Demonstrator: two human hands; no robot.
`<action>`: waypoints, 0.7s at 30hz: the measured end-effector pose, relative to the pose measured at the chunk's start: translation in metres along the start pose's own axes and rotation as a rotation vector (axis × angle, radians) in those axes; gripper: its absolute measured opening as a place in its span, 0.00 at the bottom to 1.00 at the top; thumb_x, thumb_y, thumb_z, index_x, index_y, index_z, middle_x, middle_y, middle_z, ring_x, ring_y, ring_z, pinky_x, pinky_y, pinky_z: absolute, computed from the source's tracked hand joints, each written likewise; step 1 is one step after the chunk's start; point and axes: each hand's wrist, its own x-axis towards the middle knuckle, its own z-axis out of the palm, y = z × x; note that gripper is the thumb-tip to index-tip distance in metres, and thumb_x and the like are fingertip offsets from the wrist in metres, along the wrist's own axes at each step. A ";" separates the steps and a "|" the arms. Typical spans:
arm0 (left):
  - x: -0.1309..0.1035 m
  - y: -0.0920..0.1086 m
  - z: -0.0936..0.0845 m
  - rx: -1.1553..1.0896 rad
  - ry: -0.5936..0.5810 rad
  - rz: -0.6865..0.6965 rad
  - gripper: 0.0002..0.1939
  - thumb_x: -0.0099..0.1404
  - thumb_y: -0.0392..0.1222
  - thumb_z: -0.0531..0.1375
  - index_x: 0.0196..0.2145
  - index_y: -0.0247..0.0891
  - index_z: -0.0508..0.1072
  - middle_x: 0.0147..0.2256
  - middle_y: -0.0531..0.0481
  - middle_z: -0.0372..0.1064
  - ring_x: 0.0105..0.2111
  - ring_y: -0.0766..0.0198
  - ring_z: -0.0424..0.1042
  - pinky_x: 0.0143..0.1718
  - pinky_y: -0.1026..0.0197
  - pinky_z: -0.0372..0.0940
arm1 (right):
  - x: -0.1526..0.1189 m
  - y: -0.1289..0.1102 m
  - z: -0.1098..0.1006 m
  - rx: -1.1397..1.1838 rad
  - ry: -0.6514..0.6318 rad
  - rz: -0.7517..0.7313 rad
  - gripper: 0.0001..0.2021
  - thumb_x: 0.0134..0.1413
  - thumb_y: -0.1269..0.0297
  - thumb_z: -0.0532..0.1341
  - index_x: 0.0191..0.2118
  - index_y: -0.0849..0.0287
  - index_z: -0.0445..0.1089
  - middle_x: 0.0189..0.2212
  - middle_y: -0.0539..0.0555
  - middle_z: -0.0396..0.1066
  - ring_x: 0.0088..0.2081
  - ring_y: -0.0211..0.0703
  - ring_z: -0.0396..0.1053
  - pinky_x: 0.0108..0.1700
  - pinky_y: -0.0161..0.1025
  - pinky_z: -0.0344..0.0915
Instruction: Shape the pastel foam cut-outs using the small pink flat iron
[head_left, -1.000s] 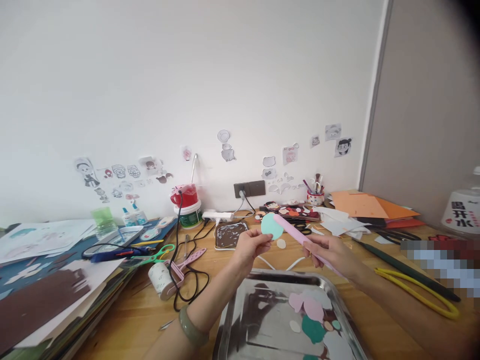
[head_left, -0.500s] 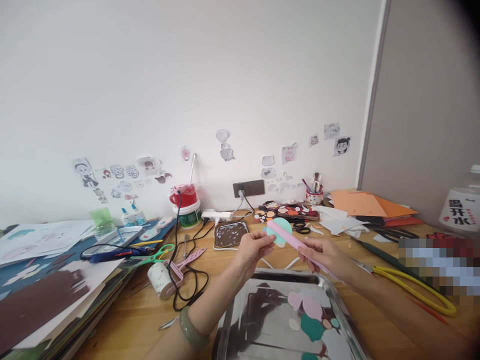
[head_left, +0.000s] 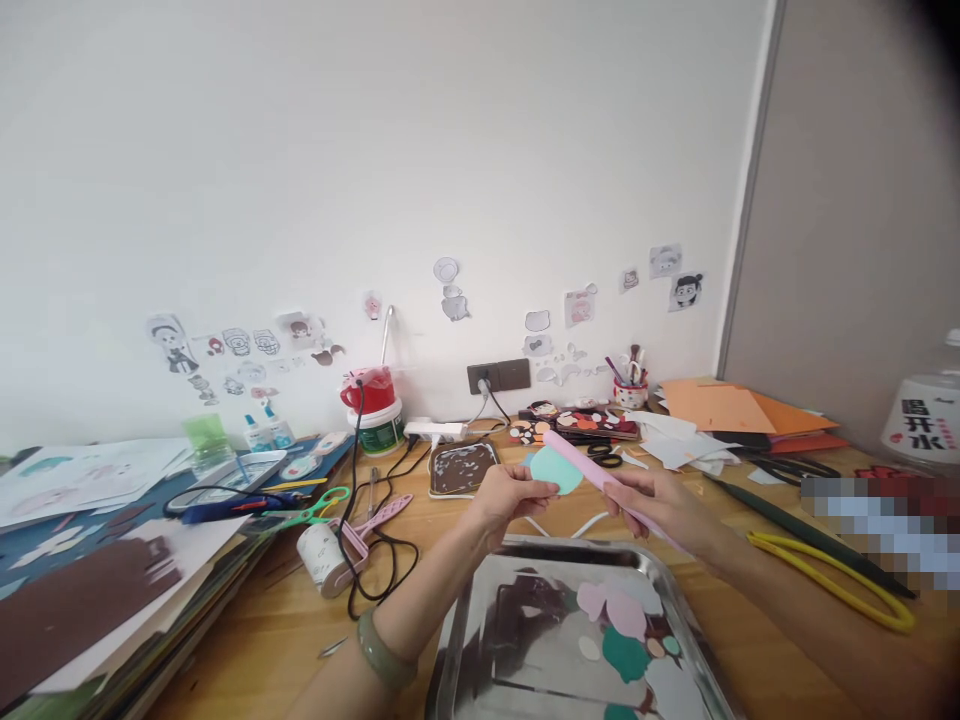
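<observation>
My left hand (head_left: 517, 492) pinches the lower left edge of a mint-green paper disc (head_left: 553, 470) between thumb and fingertips. My right hand (head_left: 649, 500) is closed around a long, smooth pink stick (head_left: 579, 460), held aslant with its far end up and to the left. That end overlaps the disc's right side; I cannot tell whether the two touch. Both hands are raised above the far rim of a metal tray (head_left: 570, 548). In the tray lie a pink paper cutout (head_left: 619, 608), a dark green cutout (head_left: 625, 653) and several smaller pieces.
Left of the tray are a pink-handled roller (head_left: 367, 530), black cables and green-handled scissors (head_left: 319, 510). A stack of paper (head_left: 150, 600) fills the left side. At right lie yellow-handled scissors (head_left: 832, 580), orange sheets (head_left: 720, 405) and a large bottle (head_left: 922, 410).
The pink stick has shifted right and slightly up, off the disc's middle toward its right side. The disc sits a little lower and more tilted in my left hand.
</observation>
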 end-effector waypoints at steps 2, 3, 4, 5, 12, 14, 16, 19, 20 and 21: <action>0.001 0.002 -0.003 -0.019 0.021 0.004 0.10 0.36 0.37 0.66 0.18 0.30 0.70 0.20 0.49 0.67 0.17 0.73 0.62 0.22 0.69 0.61 | -0.001 -0.002 -0.001 0.005 0.018 0.001 0.15 0.47 0.54 0.52 0.29 0.60 0.67 0.19 0.49 0.63 0.17 0.31 0.56 0.18 0.30 0.57; 0.001 0.003 -0.004 -0.036 0.036 0.010 0.10 0.37 0.37 0.66 0.19 0.31 0.70 0.20 0.50 0.66 0.18 0.73 0.62 0.22 0.69 0.61 | -0.001 -0.002 -0.001 0.006 0.022 0.001 0.15 0.47 0.53 0.52 0.29 0.61 0.67 0.19 0.49 0.63 0.17 0.31 0.56 0.18 0.30 0.57; 0.002 0.003 -0.005 -0.058 0.051 0.018 0.10 0.38 0.37 0.65 0.20 0.32 0.70 0.20 0.51 0.66 0.19 0.73 0.63 0.22 0.69 0.61 | -0.001 -0.002 -0.001 0.004 0.024 -0.001 0.15 0.47 0.53 0.52 0.28 0.61 0.66 0.19 0.49 0.63 0.17 0.31 0.56 0.18 0.30 0.57; 0.002 0.003 -0.006 -0.082 0.067 0.027 0.09 0.39 0.38 0.64 0.20 0.32 0.69 0.21 0.51 0.66 0.20 0.72 0.64 0.22 0.68 0.62 | -0.001 -0.001 -0.001 0.001 0.024 -0.003 0.15 0.47 0.53 0.52 0.28 0.61 0.66 0.19 0.49 0.63 0.16 0.31 0.56 0.18 0.30 0.56; 0.004 0.002 -0.006 -0.259 0.143 0.114 0.08 0.45 0.38 0.62 0.24 0.34 0.67 0.23 0.52 0.66 0.23 0.70 0.67 0.24 0.69 0.63 | -0.001 -0.003 -0.001 -0.012 0.005 -0.004 0.14 0.48 0.54 0.52 0.26 0.60 0.66 0.17 0.48 0.61 0.16 0.32 0.55 0.18 0.30 0.55; 0.004 0.002 -0.004 -0.304 0.161 0.156 0.07 0.46 0.38 0.62 0.25 0.35 0.67 0.23 0.54 0.65 0.23 0.73 0.66 0.26 0.71 0.63 | -0.001 -0.004 0.000 -0.001 0.000 -0.002 0.14 0.48 0.55 0.52 0.26 0.60 0.66 0.16 0.47 0.60 0.16 0.32 0.55 0.18 0.30 0.55; 0.003 0.001 -0.001 -0.333 0.162 0.175 0.07 0.46 0.37 0.62 0.25 0.35 0.67 0.23 0.54 0.65 0.23 0.74 0.66 0.27 0.72 0.63 | -0.001 -0.003 0.001 0.022 0.006 0.009 0.13 0.48 0.55 0.52 0.27 0.59 0.66 0.16 0.47 0.59 0.16 0.32 0.56 0.18 0.31 0.55; 0.000 -0.005 0.006 -0.338 0.120 0.144 0.08 0.44 0.35 0.63 0.24 0.33 0.67 0.24 0.51 0.66 0.24 0.71 0.67 0.28 0.70 0.63 | 0.000 0.001 0.002 0.059 0.016 0.022 0.13 0.49 0.55 0.52 0.30 0.59 0.66 0.18 0.47 0.60 0.17 0.33 0.57 0.19 0.31 0.56; -0.001 -0.009 0.009 -0.332 0.101 0.125 0.08 0.44 0.34 0.63 0.23 0.32 0.67 0.24 0.49 0.67 0.25 0.69 0.67 0.28 0.69 0.64 | 0.000 0.003 0.003 0.067 0.018 0.023 0.13 0.49 0.55 0.52 0.30 0.59 0.66 0.19 0.48 0.61 0.17 0.33 0.57 0.19 0.31 0.56; -0.003 -0.012 0.012 -0.321 0.078 0.098 0.09 0.42 0.33 0.64 0.23 0.31 0.67 0.24 0.47 0.67 0.25 0.68 0.67 0.27 0.67 0.64 | 0.000 0.005 0.003 0.075 0.018 0.023 0.13 0.49 0.55 0.51 0.30 0.59 0.66 0.20 0.48 0.61 0.17 0.33 0.57 0.19 0.31 0.56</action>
